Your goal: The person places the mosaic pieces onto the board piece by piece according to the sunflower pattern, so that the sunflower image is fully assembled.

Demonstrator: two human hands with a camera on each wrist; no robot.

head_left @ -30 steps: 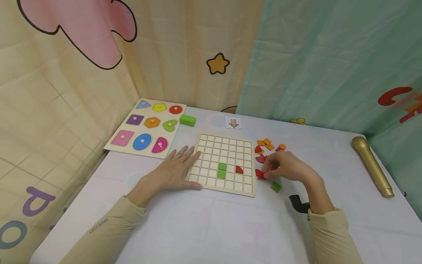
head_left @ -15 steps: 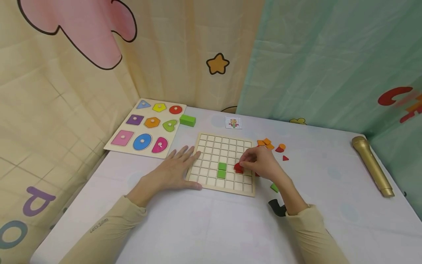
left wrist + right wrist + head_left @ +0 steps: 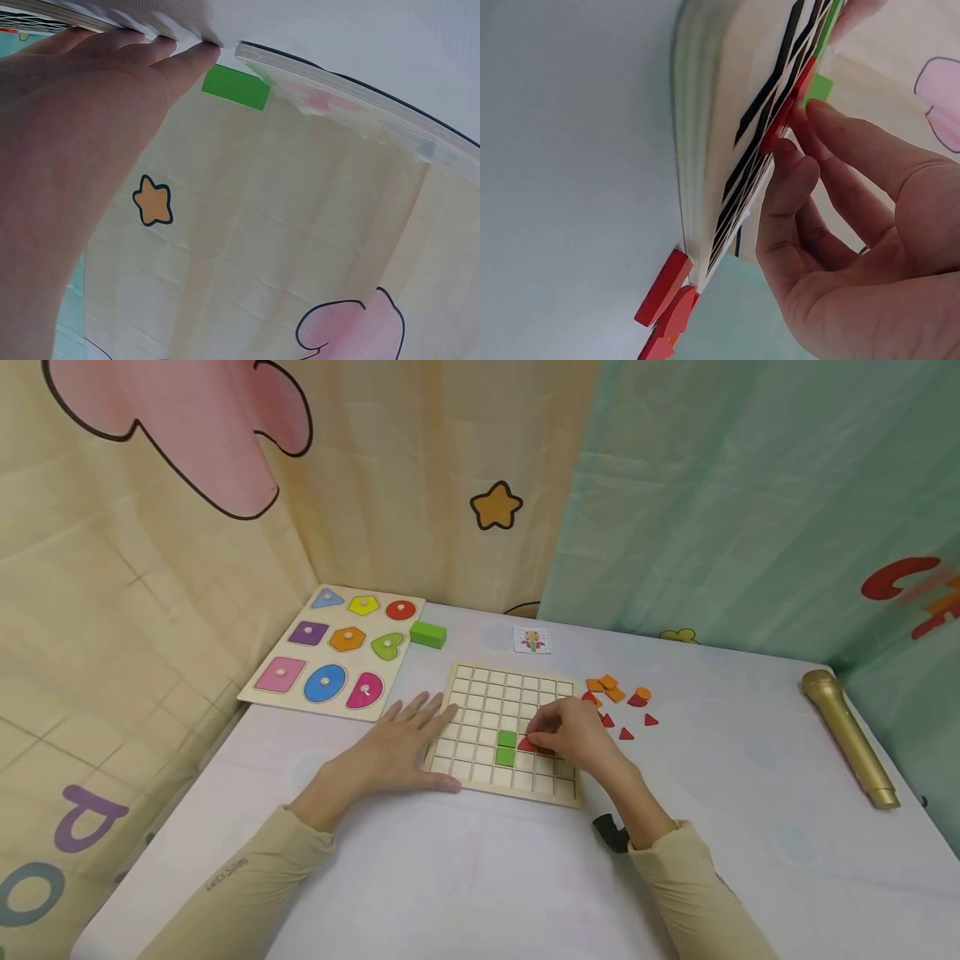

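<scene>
In the head view my left hand (image 3: 401, 743) lies flat with spread fingers on the left edge of a wooden grid board (image 3: 480, 677). Two green square tiles (image 3: 506, 747) sit in its cells, one in front of the other. My right hand (image 3: 573, 731) is over the board's right half and pinches a red quarter-circle tile (image 3: 527, 744) between thumb and fingers, just right of the green tiles. Another red tile (image 3: 778, 124) lies close by on the board in the right wrist view. The right hand partly covers both red tiles in the head view.
Right of the board lie several orange squares (image 3: 608, 682), small red triangles (image 3: 651, 720) and an orange round piece (image 3: 642, 693). A knobbed shape puzzle (image 3: 337, 652), green block (image 3: 427, 634) and pattern card (image 3: 532, 640) stand farther back. A gold microphone (image 3: 847, 739) lies far right.
My right hand has moved left from the loose pieces onto the board, bringing a red quarter-circle tile beside the green tiles. Small red triangles it covered now show. The left hand stays put.
</scene>
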